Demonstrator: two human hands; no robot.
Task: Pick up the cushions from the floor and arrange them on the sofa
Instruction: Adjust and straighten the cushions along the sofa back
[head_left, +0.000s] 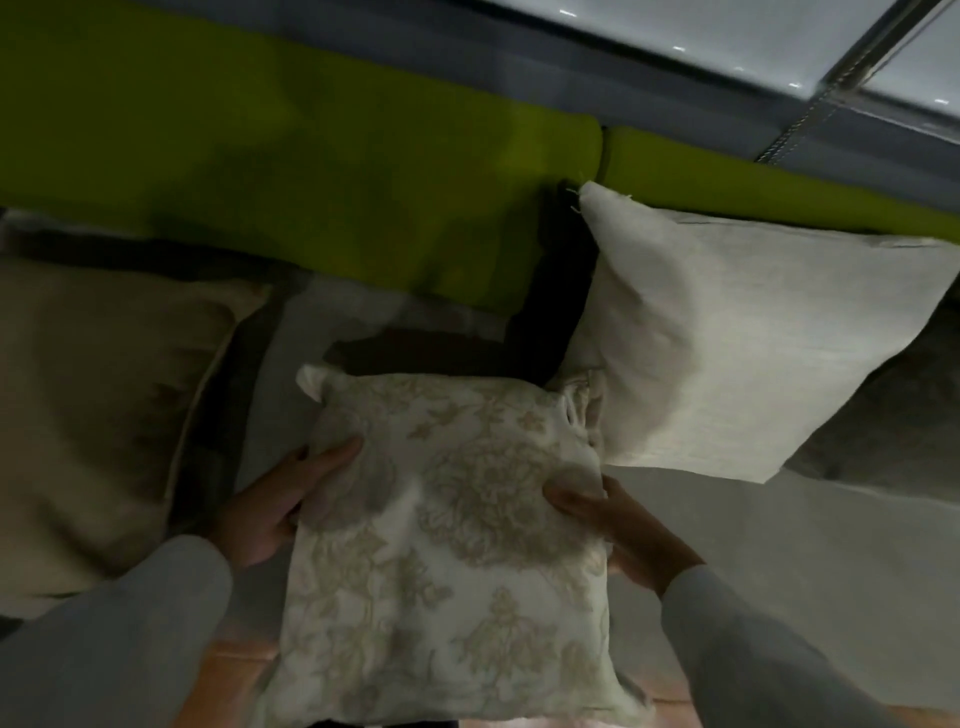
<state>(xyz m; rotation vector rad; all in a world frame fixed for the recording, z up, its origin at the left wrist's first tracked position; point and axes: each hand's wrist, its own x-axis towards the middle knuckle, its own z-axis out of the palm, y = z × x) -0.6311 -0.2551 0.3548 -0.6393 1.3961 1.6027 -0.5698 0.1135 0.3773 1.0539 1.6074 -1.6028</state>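
Note:
A white cushion with a beige floral print (457, 545) is held in front of me over the sofa's front edge. My left hand (275, 506) grips its left side and my right hand (618, 530) grips its right side. On the sofa seat (779, 551), a plain cream cushion (737, 338) leans against the green back pad (311, 171) at the right. A beige cushion (98, 405) lies on the seat at the left. Both forearms wear grey sleeves.
A second green back pad (727, 187) continues to the right behind the cream cushion. A dark grey cushion or fold (893, 431) sits at the far right. Orange floor tiles (234, 670) show at the bottom. A window (675, 31) runs above the sofa back.

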